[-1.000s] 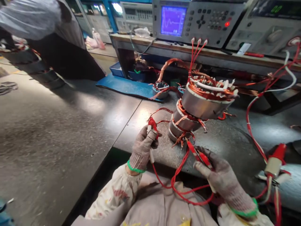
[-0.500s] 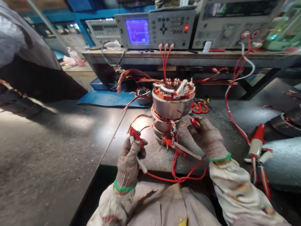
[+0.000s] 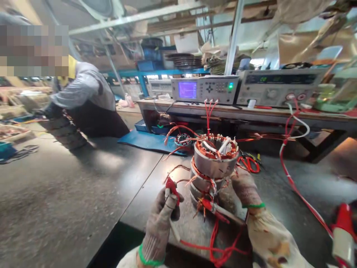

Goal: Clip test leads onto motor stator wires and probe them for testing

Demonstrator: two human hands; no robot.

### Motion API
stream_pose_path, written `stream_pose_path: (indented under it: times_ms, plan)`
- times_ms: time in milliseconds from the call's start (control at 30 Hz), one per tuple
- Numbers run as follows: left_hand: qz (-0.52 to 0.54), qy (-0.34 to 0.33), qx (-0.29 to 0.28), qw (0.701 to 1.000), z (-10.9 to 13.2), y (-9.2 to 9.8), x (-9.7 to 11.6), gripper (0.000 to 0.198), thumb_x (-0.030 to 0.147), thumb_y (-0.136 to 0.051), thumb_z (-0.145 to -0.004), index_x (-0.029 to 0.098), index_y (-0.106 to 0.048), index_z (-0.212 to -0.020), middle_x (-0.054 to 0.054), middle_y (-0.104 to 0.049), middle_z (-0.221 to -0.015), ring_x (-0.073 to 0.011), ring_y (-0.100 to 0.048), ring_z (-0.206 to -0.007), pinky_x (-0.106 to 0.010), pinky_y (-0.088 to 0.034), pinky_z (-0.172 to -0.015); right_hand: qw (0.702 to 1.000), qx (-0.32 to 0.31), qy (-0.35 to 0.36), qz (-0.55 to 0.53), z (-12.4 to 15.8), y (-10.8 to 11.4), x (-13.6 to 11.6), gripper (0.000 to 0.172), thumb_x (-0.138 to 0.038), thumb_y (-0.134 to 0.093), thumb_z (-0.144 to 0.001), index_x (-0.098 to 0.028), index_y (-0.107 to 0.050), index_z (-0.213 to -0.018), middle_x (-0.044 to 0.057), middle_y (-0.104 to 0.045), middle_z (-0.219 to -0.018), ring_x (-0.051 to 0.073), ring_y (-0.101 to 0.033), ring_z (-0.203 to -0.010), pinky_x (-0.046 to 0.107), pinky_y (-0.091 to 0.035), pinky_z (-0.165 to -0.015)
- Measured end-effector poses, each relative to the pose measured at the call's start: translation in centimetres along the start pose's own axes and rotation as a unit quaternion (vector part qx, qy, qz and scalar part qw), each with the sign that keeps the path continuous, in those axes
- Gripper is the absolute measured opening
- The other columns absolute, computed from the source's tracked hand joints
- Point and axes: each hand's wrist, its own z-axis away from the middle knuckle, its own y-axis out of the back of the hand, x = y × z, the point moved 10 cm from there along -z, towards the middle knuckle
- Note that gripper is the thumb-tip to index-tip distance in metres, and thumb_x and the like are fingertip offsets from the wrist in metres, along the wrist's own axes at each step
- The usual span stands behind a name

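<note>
A stack of motor stators [image 3: 213,167] with copper windings stands on the dark bench in front of me. My gloved left hand [image 3: 161,219] is closed round a red clip probe [image 3: 171,186], held just left of the stack on a copper lead. Reaching behind the right side of the stack, my gloved right hand [image 3: 245,188] has its fingers hidden from me. A second red clip [image 3: 208,204] hangs clamped on leads at the base of the stack, its red wire [image 3: 217,245] trailing toward me.
Test instruments [image 3: 206,89] with a lit blue screen sit on a shelf behind. Another person [image 3: 83,100] bends over the bench at the far left. Red scissors [image 3: 248,163] lie right of the stack. A red-and-white probe [image 3: 341,238] rests at the right edge. A blue mat [image 3: 145,141] lies behind.
My head has tilted up, so the shelves above now show. My right hand has moved from in front of the stack to behind its right side, leaving a red clip on the leads.
</note>
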Motion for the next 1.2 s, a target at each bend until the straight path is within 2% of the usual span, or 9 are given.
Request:
stream_pose_path:
  times_ms: [267, 433, 700, 767, 833, 933, 1033, 1100, 1200]
  plan:
    - [-0.017, -0.008, -0.026, 0.999, -0.7, 0.3, -0.7, 0.055, 0.061, -0.087, -0.059, 0.016, -0.064, -0.080, 0.000, -0.067, -0.066, -0.0038, -0.042, -0.039, -0.018, -0.031, -0.040, 0.998, 0.011, -0.061, -0.033, 0.6, -1.5, 2.4, 0.039, -0.029, -0.041, -0.086, -0.017, -0.072, -0.105, 0.012, -0.071, -0.089, 0.025, -0.064, -0.088, 0.036, -0.051, -0.080]
    - [-0.024, -0.020, -0.040, 0.999, -0.6, 0.2, -0.4, 0.050, 0.059, -0.085, -0.065, 0.016, -0.065, -0.080, 0.000, -0.065, -0.067, -0.0036, -0.042, -0.040, -0.018, -0.030, -0.040, 0.996, 0.024, -0.068, -0.056, 1.1, -1.3, 3.0, 0.035, -0.033, -0.043, -0.084, -0.018, -0.072, -0.098, 0.011, -0.070, -0.085, 0.026, -0.064, -0.086, 0.038, -0.051, -0.080]
    - [-0.012, -0.021, -0.046, 0.999, -0.6, -0.8, -0.3, 0.050, 0.059, -0.084, -0.066, 0.017, -0.063, -0.085, 0.002, -0.062, -0.063, -0.0038, -0.039, -0.040, -0.018, -0.030, -0.040, 0.993, 0.057, -0.049, -0.096, -0.4, -0.7, 1.2, 0.025, -0.032, -0.050, -0.078, -0.018, -0.069, -0.086, 0.011, -0.069, -0.081, 0.025, -0.064, -0.078, 0.039, -0.053, -0.075]
    - [-0.011, -0.030, -0.051, 0.998, -0.5, -0.9, 0.4, 0.047, 0.058, -0.083, -0.068, 0.017, -0.062, -0.081, 0.003, -0.059, -0.061, -0.0040, -0.039, -0.041, -0.018, -0.030, -0.040, 0.992, 0.042, -0.057, -0.107, 0.4, -0.4, 1.0, 0.027, -0.033, -0.050, -0.080, -0.016, -0.068, -0.091, 0.010, -0.068, -0.080, 0.023, -0.064, -0.075, 0.037, -0.054, -0.073]
    - [-0.018, -0.024, -0.064, 0.997, -0.6, -0.2, 0.6, 0.044, 0.054, -0.082, -0.070, 0.017, -0.063, -0.081, 0.002, -0.061, -0.063, -0.0041, -0.041, -0.042, -0.018, -0.031, -0.041, 0.990, 0.010, -0.074, -0.122, 2.8, 0.2, 1.2, 0.028, -0.038, -0.053, -0.082, -0.017, -0.067, -0.096, 0.006, -0.068, -0.079, 0.021, -0.062, -0.070, 0.035, -0.054, -0.069]
    - [-0.050, 0.043, -0.107, 0.992, -0.2, 1.5, -1.3, 0.042, 0.048, -0.084, -0.070, 0.017, -0.065, -0.090, -0.001, -0.067, -0.070, -0.0047, -0.044, -0.041, -0.019, -0.030, -0.039, 0.977, -0.014, -0.056, -0.206, 8.3, 2.1, 0.2, 0.026, -0.043, -0.059, -0.086, -0.021, -0.066, -0.100, 0.004, -0.072, -0.084, 0.020, -0.066, -0.072, 0.032, -0.055, -0.065]
    - [-0.070, 0.111, -0.131, 0.983, 0.8, 3.0, -4.7, 0.047, 0.050, -0.084, -0.069, 0.016, -0.064, -0.093, -0.001, -0.067, -0.068, -0.0055, -0.045, -0.041, -0.020, -0.032, -0.039, 0.970, -0.029, 0.070, -0.231, 12.8, 3.6, -3.9, 0.034, -0.042, -0.071, -0.082, -0.023, -0.067, -0.111, 0.010, -0.074, -0.108, 0.026, -0.071, -0.092, 0.037, -0.058, -0.075]
    - [-0.058, 0.119, -0.099, 0.986, 1.0, 3.6, -6.6, 0.049, 0.052, -0.083, -0.068, 0.016, -0.062, -0.094, 0.000, -0.067, -0.070, -0.0054, -0.047, -0.043, -0.019, -0.035, -0.041, 0.978, -0.047, 0.124, -0.159, 14.3, 3.0, -6.3, 0.037, -0.039, -0.073, -0.081, -0.022, -0.069, -0.114, 0.014, -0.072, -0.119, 0.029, -0.072, -0.097, 0.040, -0.058, -0.077]
    - [-0.009, 0.118, -0.040, 0.992, 0.6, 3.7, -8.5, 0.053, 0.053, -0.085, -0.065, 0.017, -0.057, -0.092, 0.001, -0.066, -0.074, -0.0049, -0.050, -0.046, -0.017, -0.037, -0.042, 0.991, -0.050, 0.081, -0.095, 13.9, 1.8, -7.2, 0.032, -0.037, -0.063, -0.085, -0.020, -0.071, -0.110, 0.014, -0.076, -0.105, 0.028, -0.073, -0.081, 0.040, -0.058, -0.071]
